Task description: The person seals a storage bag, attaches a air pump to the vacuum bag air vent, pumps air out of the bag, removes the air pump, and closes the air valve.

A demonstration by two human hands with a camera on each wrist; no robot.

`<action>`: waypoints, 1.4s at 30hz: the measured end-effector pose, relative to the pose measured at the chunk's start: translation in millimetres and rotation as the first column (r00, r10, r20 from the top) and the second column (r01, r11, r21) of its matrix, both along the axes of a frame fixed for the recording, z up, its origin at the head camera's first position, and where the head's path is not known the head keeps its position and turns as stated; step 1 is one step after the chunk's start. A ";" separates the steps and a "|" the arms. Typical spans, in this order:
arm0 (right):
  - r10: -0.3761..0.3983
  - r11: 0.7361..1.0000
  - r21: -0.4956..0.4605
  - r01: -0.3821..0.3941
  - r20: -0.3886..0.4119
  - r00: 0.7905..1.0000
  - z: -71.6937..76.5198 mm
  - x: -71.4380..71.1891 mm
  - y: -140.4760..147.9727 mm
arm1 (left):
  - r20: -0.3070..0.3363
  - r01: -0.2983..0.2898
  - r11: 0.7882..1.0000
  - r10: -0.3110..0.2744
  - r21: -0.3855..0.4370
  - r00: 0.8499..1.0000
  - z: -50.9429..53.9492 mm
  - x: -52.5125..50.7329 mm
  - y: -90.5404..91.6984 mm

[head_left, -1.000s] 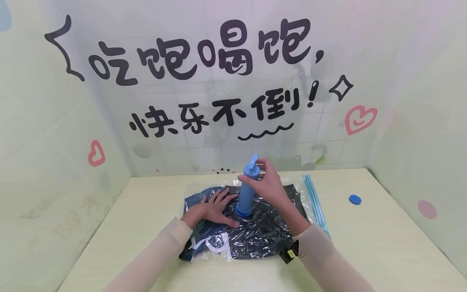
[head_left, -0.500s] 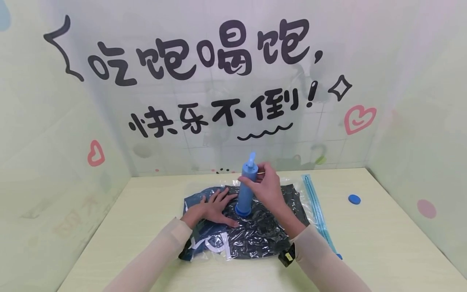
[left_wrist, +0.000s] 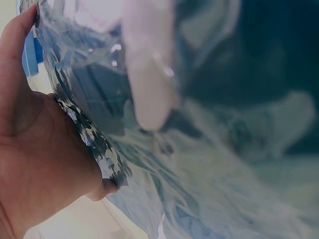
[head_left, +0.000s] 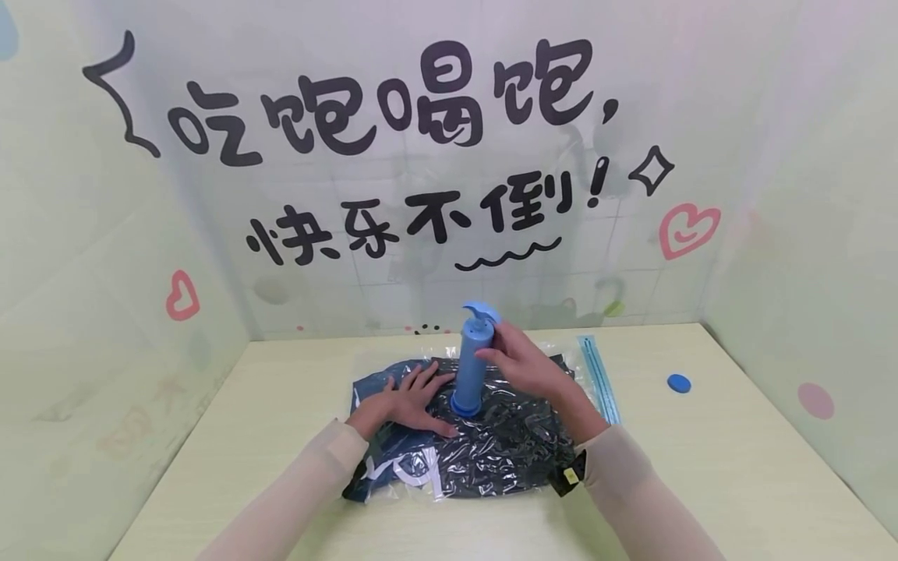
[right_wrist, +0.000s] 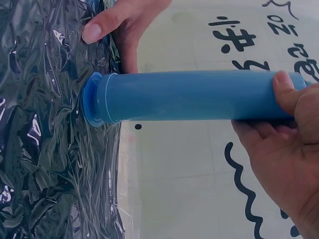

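Note:
A blue hand pump (head_left: 471,378) stands nearly upright on a clear vacuum storage bag (head_left: 505,460) packed with dark, folded clothes. My right hand (head_left: 526,362) holds the pump near its top, thumb on the barrel and fingers behind it. The right wrist view shows the barrel (right_wrist: 174,97) between the thumb and fingers, its wide base (right_wrist: 94,99) against the wrinkled plastic. My left hand (head_left: 412,401) lies spread on the bag, left of the pump. Seen from the left wrist, the palm (left_wrist: 45,159) is against the plastic; part of the fingers is out of sight.
A round blue cap (head_left: 679,382) lies on the table (head_left: 744,475), right of the bag. The bag's blue zip edge (head_left: 599,382) runs along its right side, partly hidden by my right arm. Printed walls (head_left: 337,304) enclose the table at the back and sides.
The pump's handle has turned from end-on to crosswise, and the right hand has turned with it, its wrist shifting right. The left hand has stayed in place.

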State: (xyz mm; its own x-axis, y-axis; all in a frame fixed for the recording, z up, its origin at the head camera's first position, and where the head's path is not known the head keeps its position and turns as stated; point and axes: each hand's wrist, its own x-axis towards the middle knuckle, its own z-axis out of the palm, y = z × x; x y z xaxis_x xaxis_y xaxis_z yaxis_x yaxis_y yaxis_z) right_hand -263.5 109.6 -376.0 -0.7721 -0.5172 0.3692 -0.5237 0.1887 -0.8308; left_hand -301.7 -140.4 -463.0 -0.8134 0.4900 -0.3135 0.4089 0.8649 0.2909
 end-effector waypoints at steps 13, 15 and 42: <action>0.020 0.995 -0.099 -0.019 0.004 1.000 -5.4 2.3 0.7 | -0.003 0.001 1.000 -0.001 0.003 1.000 -1.3 0.3 2.8; -0.085 0.988 -0.128 0.084 0.004 0.996 -6.0 4.2 -5.0 | -0.001 0.005 1.000 -0.005 -0.002 1.000 -1.3 0.1 2.8; -0.419 0.835 -0.303 0.459 0.190 0.888 -18.7 -2.7 -3.8 | -0.003 0.005 1.000 -0.005 0.016 1.000 -3.6 -1.1 0.4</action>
State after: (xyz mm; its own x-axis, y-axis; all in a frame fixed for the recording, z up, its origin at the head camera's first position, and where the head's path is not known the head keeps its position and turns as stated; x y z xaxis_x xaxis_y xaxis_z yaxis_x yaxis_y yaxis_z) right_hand -266.2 105.8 -394.7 -0.9347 0.0231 0.3546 -0.3517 0.0813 -0.9326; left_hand -302.8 -140.0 -466.6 -0.8116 0.4993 -0.3034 0.4144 0.8580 0.3036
